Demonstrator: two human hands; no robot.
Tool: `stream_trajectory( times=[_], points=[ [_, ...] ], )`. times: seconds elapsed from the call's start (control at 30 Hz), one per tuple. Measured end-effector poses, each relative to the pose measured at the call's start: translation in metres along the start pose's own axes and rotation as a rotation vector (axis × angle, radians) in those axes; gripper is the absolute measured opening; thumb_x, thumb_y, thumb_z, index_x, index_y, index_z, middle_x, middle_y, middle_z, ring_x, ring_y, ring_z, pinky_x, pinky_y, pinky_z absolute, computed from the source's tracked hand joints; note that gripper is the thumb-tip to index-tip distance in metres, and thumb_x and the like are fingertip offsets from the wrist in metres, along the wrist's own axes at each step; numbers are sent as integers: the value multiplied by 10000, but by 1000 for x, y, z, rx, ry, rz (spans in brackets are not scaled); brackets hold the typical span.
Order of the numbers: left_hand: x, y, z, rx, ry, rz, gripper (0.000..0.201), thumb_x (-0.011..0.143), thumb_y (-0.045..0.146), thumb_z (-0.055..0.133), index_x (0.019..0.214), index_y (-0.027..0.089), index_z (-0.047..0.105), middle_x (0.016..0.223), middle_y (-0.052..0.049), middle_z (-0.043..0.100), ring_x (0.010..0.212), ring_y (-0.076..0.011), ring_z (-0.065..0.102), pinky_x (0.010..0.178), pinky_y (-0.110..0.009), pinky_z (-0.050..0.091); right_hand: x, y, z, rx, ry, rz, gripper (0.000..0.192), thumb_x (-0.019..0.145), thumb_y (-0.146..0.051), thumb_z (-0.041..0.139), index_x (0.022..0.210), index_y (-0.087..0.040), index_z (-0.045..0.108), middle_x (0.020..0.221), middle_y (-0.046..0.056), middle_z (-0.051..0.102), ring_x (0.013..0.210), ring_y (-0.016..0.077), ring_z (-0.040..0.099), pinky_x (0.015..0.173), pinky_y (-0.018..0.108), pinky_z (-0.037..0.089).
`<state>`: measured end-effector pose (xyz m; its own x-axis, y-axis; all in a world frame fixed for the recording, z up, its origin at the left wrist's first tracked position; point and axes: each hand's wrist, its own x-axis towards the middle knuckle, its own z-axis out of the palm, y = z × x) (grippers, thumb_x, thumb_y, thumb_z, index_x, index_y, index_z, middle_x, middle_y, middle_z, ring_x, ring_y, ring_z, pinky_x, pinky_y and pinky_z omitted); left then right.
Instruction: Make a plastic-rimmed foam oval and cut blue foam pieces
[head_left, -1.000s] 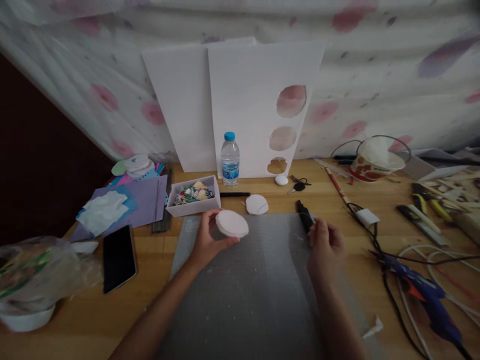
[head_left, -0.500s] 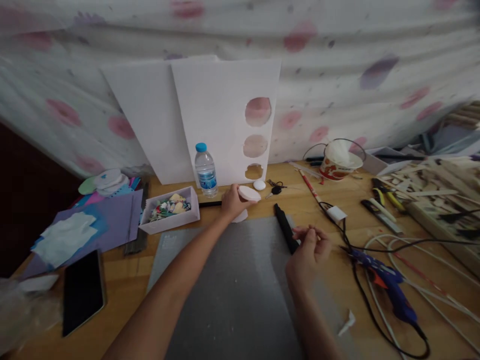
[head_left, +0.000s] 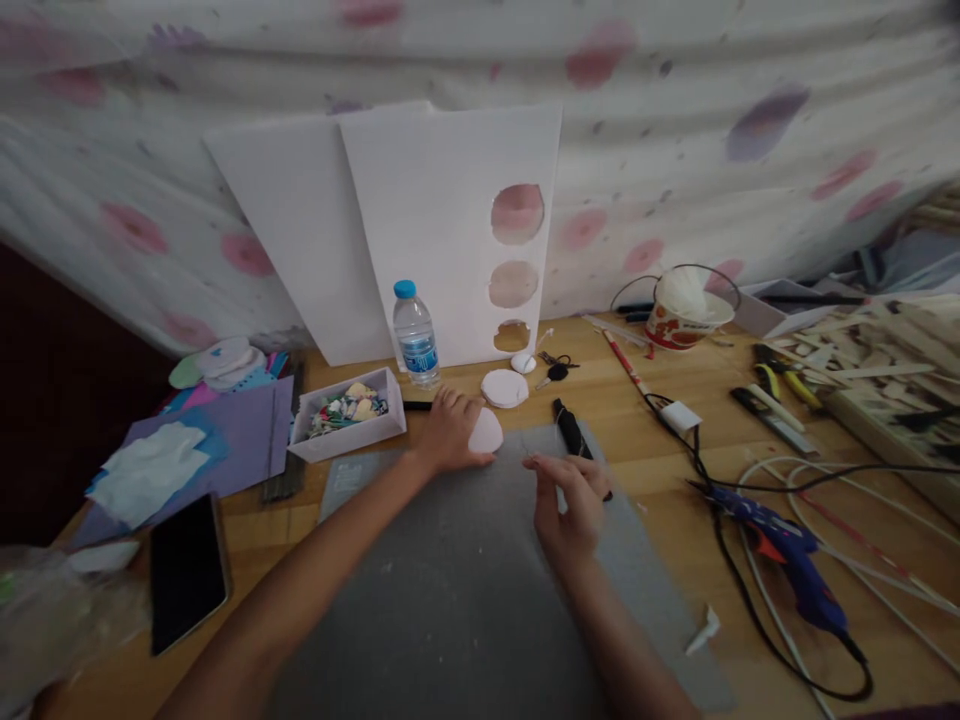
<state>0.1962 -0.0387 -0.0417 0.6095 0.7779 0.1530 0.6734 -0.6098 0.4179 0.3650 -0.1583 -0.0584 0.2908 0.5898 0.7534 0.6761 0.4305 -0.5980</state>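
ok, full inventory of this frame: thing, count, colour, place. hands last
foam discs: two, white; one on the table by the board, one under the left hand
foam boards: two, white, leaning on the curtain; the front one has three round holes
water bottle: one, clear with blue cap, before the boards
small box: one, white, colourful scraps inside
cutting mat: one, grey, table centre
black tool: one, at the mat's far right edge
glue gun: one, blue, right
phone: one, black, left
paper sheets: several, purple and blue, left
bowl: one, red and white, back right
left hand: on a disc
right hand: above the mat, holding nothing visible
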Motion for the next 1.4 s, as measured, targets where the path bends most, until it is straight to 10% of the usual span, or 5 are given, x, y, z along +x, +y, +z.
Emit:
stream_trajectory(
  times=[0.5,0.8,0.93,1.2,1.4],
  points=[
    [-134,39,2,-191,-30,-151,783,682,501,774,1323,186,452,1331,-146,537,1253,-326,470,1077,-500,339,-3,-6,3,-44,-94,-149,172,901,-91,557,969,-231,630,757,12,732,730,187,569,800,382,329],
    [-154,46,-30,-1296,492,-820,448,861,543,550,984,133,685,1017,-138,716,971,-240,662,891,-369,497,-19,-24,7,105,-342,-382,202,904,-128,565,1023,-270,644,829,-18,765,773,170,595,770,337,362],
    [-159,43,-29,-1195,513,-795,377,831,477,602,884,119,706,943,-147,733,891,-247,689,839,-388,527,-24,-27,9,92,-279,-361,229,898,-103,565,1026,-276,641,797,-20,762,756,171,583,765,333,352],
    [-14,-27,-65,-725,753,-655,358,687,144,721,1018,149,583,1226,-138,593,1212,-246,535,1019,-361,407,-22,-18,10,27,-163,-152,187,891,-78,568,978,-234,625,752,-1,742,728,181,571,783,355,352],
    [59,-52,-63,-609,765,-699,452,499,144,828,838,162,530,992,-130,630,1116,-342,553,966,-461,396,-18,-8,8,54,-84,-81,159,887,-107,592,974,-231,641,754,-1,730,728,178,574,787,360,355]
  ],
)
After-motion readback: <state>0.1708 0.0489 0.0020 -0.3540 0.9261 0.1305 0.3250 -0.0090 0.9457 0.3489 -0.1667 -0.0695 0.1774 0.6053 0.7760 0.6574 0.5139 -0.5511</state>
